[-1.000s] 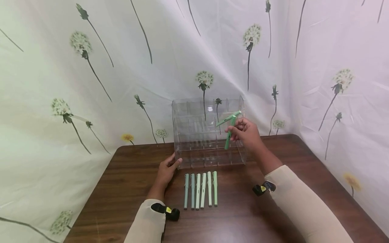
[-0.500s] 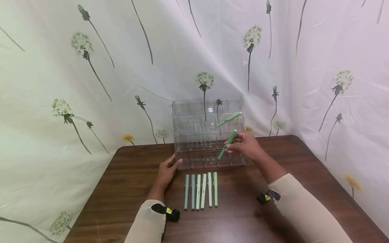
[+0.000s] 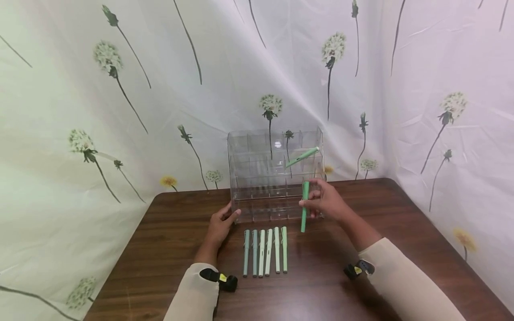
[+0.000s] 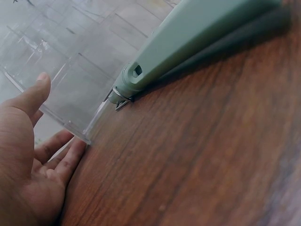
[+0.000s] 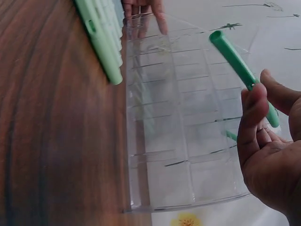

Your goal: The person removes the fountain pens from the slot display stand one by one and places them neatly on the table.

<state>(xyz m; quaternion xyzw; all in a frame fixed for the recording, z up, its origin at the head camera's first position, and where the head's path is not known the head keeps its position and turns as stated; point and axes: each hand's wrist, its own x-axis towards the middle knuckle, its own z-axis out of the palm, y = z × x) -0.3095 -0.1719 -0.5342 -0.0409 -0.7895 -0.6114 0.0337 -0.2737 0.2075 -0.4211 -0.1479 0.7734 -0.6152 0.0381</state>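
A clear plastic organizer (image 3: 257, 198) with rows of compartments stands upright at the table's back. My left hand (image 3: 218, 226) holds its lower left corner, thumb at the front edge and fingers behind, as the left wrist view (image 4: 40, 155) shows too. In front of the lower right compartments, my right hand (image 3: 327, 200) pinches a green pen (image 3: 304, 218) between thumb and fingers. The pen hangs nearly upright, apart from the table. Another green pen (image 3: 303, 157) leans slantwise in an upper right compartment. The right wrist view shows the held pen (image 5: 235, 59) clear of the organizer.
Several capped pens (image 3: 262, 253) lie in a row before the organizer, running from grey-blue through pale green to light green. The brown wooden table (image 3: 313, 290) reaches back to a white curtain (image 3: 152, 44) printed with dandelions.
My right hand has brought the green pen down from beside the leaning pen to the organizer's lower front, turning it nearly upright. My left hand has stayed put.
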